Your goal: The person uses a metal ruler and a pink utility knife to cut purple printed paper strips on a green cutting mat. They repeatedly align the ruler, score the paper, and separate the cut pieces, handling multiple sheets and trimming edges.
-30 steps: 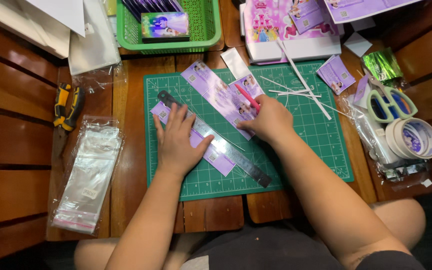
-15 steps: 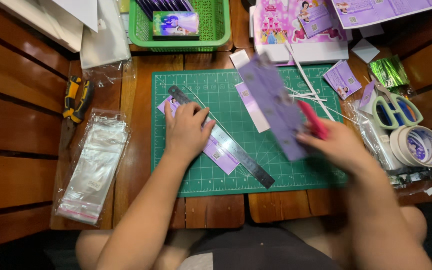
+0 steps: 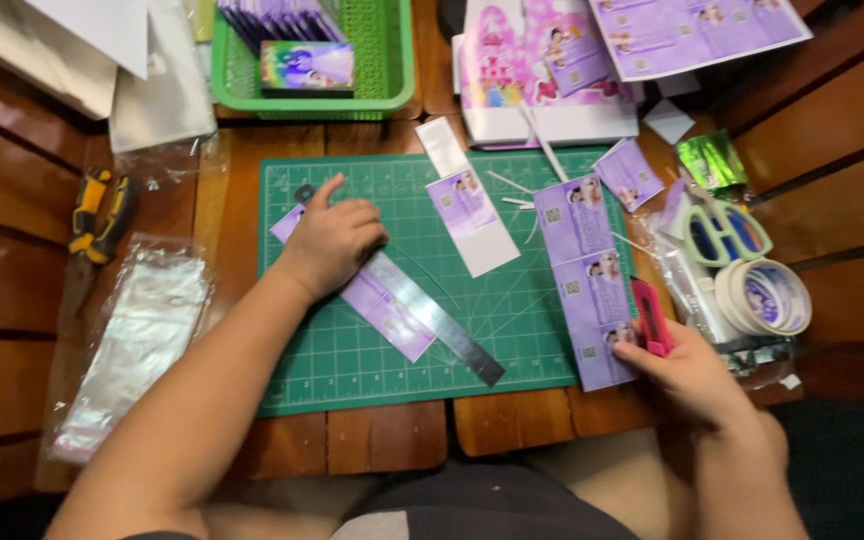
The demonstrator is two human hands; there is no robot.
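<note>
A view from above of a wooden bench [image 3: 392,440] with a green cutting mat [image 3: 352,360] in the middle. The left hand [image 3: 327,240] lies flat, fingers spread, pressing down on a metal ruler [image 3: 432,315] that runs slantwise across the mat. Under the ruler lies a narrow purple printed strip [image 3: 392,320], showing on both sides of the hand.

The right hand [image 3: 687,375] is at the mat's right edge, closed around a pink craft knife [image 3: 649,315], and its fingertips pinch the near end of a longer purple strip of printed labels [image 3: 584,275], which lies partly on the mat and partly on the bench.

Another strip, white with one purple label [image 3: 472,210], rests on the mat between the two hands. Thin white paper offcuts [image 3: 517,190] are scattered near it, and a single purple label [image 3: 629,172] lies at the mat's far right corner.

Beyond the mat, a green basket [image 3: 392,60] holds purple cards, and printed purple and pink sheets [image 3: 697,35] are stacked to its right. Scissors [image 3: 727,232] and rolls of tape [image 3: 764,297] sit at the right. A yellow-and-black tool [image 3: 97,215] and a pile of clear plastic sleeves [image 3: 132,345] lie at the left.

Judging by the loose strips and offcuts, some cutting is done, while the strip under the ruler and the uncut sheets look yet to be trimmed.
</note>
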